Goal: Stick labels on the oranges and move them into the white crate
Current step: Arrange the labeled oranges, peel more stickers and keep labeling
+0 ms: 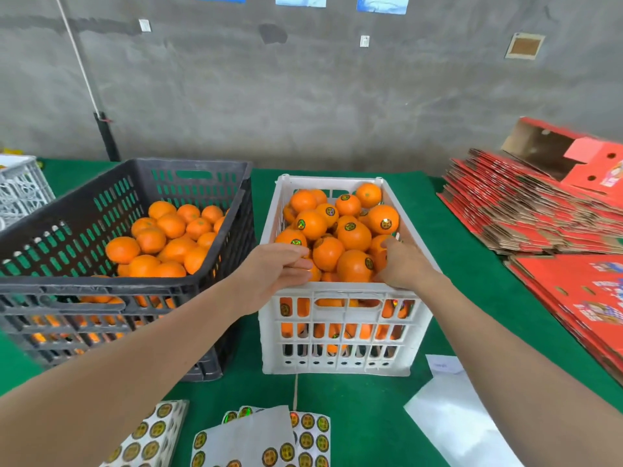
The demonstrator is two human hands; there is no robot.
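The white crate stands mid-table, heaped with labelled oranges. To its left, the black crate holds unlabelled oranges. My left hand lies over the white crate's near-left corner, its fingers curled round an orange that is mostly hidden. At the near-right corner, my right hand grips another orange between thumb and fingers, just above the heap. Sheets of round gold labels lie on the green cloth in front of me.
Flattened red cartons are stacked at the right, with more along the right edge. White backing paper lies near my right forearm. Another label sheet sits at bottom left. A white lattice crate stands far left.
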